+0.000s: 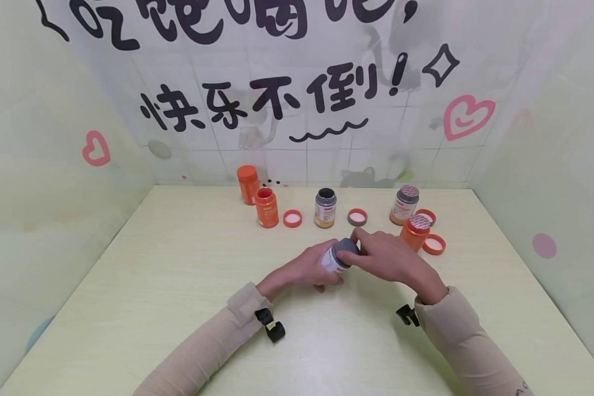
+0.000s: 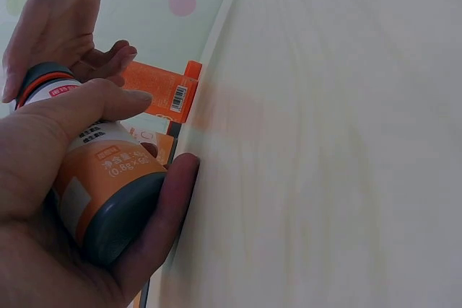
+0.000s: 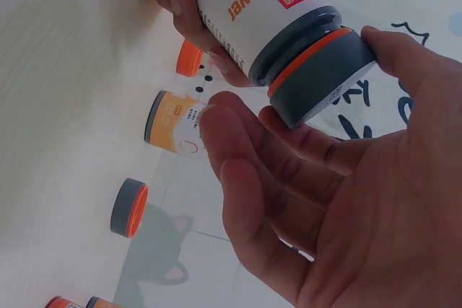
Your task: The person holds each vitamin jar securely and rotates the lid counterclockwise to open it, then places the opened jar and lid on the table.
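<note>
My left hand (image 1: 309, 267) wraps round a grey, white and orange pill bottle (image 2: 108, 171), tilted with its top toward the right. With thumb and fingers at its rim, my right hand (image 1: 388, 256) pinches the bottle's grey cap (image 3: 325, 81). An orange ring shows between that cap and the bottle's grey neck. The cap sits at the bottle's mouth, so the opening is hidden. Both hands are above the pale table (image 1: 203, 242), near its middle.
Behind stand a capped orange bottle (image 1: 248, 184), an uncapped orange one (image 1: 267, 209) and an uncapped grey one (image 1: 325, 212). An orange cap (image 1: 292, 218) and a grey cap (image 1: 357, 217) lie alongside. Rightward, foil-sealed grey (image 1: 403, 204) and orange (image 1: 413, 237) bottles stand beside two caps (image 1: 434, 245).
</note>
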`<state>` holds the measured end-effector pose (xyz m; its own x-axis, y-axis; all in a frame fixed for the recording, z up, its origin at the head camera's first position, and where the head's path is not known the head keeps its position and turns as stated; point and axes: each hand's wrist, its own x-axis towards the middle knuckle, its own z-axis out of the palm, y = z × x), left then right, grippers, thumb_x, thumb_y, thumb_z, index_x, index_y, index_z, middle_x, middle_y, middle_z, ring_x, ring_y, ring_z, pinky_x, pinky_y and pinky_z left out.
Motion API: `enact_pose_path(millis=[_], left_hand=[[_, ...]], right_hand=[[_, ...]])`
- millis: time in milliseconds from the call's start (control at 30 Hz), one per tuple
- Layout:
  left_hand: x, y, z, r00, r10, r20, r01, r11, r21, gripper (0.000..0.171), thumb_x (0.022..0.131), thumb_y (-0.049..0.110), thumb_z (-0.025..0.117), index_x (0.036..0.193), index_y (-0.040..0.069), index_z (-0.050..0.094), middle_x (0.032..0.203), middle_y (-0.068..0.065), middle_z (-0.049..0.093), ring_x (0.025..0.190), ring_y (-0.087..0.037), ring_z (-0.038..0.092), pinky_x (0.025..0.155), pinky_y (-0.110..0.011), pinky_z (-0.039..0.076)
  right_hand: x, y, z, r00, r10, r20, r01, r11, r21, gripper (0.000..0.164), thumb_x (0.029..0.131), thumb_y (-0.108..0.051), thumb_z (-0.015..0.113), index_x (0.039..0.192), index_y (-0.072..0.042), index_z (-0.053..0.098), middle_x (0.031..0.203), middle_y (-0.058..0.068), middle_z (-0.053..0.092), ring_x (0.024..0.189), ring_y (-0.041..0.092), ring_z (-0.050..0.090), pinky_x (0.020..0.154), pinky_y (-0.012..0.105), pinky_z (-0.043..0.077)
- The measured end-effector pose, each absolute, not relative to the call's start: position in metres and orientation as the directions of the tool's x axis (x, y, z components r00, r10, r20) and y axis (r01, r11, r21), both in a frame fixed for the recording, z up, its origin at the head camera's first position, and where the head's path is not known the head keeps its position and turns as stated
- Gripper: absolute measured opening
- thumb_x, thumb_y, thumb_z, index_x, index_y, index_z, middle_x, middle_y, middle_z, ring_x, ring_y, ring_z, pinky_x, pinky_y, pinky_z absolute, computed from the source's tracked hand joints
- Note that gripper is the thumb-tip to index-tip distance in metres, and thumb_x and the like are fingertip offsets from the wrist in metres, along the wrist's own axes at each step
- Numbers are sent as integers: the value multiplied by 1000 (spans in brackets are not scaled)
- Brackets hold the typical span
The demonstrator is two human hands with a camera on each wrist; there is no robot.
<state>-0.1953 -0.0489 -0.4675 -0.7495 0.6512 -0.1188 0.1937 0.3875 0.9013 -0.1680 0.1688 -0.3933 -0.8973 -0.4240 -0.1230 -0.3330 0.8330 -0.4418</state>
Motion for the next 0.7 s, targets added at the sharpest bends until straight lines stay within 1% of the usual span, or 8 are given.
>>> enact_pose_path(millis=[67, 167, 233, 367, 433, 500, 633, 700], left_hand=[[-195, -49, -468, -749, 652, -118, 194, 387, 901, 55, 85, 12, 80, 131, 22, 50, 118, -5, 58, 103, -23, 62, 61, -39, 64], [-196, -49, -468, -750, 650, -119, 194, 389, 901, 56, 85, 12, 80, 132, 23, 50, 119, -5, 58, 104, -23, 61, 61, -39, 64], [-196, -49, -468, -752, 649, -119, 194, 390, 900, 56, 85, 12, 80, 132, 23, 50, 119, -5, 58, 104, -23, 61, 61, -39, 64], [-196, -49, -469, -753, 647, -118, 194, 391, 900, 56, 85, 12, 80, 131, 22, 50, 118, -5, 58, 104, -23, 61, 60, -39, 64], [-196, -49, -469, -752, 648, -117, 197, 390, 899, 55, 85, 12, 80, 130, 22, 50, 118, -5, 58, 103, -23, 62, 60, -39, 64], [-196, -49, -469, -751, 650, -117, 198, 390, 899, 54, 85, 12, 80, 130, 22, 50, 118, -5, 58, 103, -23, 62, 60, -38, 64], [-196, -49, -468, -752, 648, -122, 192, 392, 900, 55, 86, 12, 80, 131, 23, 50, 119, -5, 57, 105, -23, 61, 61, -38, 64], [-195, -49, -468, -753, 647, -124, 188, 392, 901, 56, 86, 12, 80, 132, 23, 50, 120, -5, 57, 106, -23, 61, 61, -38, 64]], right_hand=[[-168, 169, -393, -894, -432, -122, -340, 829, -444, 54, 96, -65, 57, 118, -16, 59, 82, 0, 64, 70, 16, 57, 59, 29, 45], [-167, 169, -392, -892, -437, -120, -344, 824, -450, 56, 96, -64, 57, 126, -16, 58, 85, -1, 65, 72, 16, 58, 61, 29, 46], [-167, 168, -392, -893, -435, -117, -343, 826, -448, 57, 96, -64, 57, 127, -17, 58, 84, -1, 65, 71, 16, 58, 60, 30, 47], [-168, 168, -392, -901, -418, -117, -330, 835, -439, 53, 96, -65, 58, 118, -17, 60, 78, 0, 63, 67, 16, 56, 58, 30, 44], [-168, 168, -393, -901, -418, -117, -332, 837, -435, 52, 96, -64, 58, 116, -17, 60, 77, 0, 62, 67, 16, 56, 58, 29, 44], [-168, 168, -393, -899, -423, -116, -336, 835, -436, 50, 96, -62, 59, 119, -17, 60, 80, 0, 63, 69, 16, 57, 59, 29, 45], [-167, 168, -392, -894, -434, -113, -345, 828, -442, 53, 96, -58, 60, 130, -18, 57, 86, -1, 66, 72, 16, 59, 61, 30, 48], [-166, 167, -393, -895, -431, -112, -344, 828, -442, 54, 96, -60, 60, 131, -19, 56, 84, -2, 66, 71, 15, 59, 61, 30, 48]])
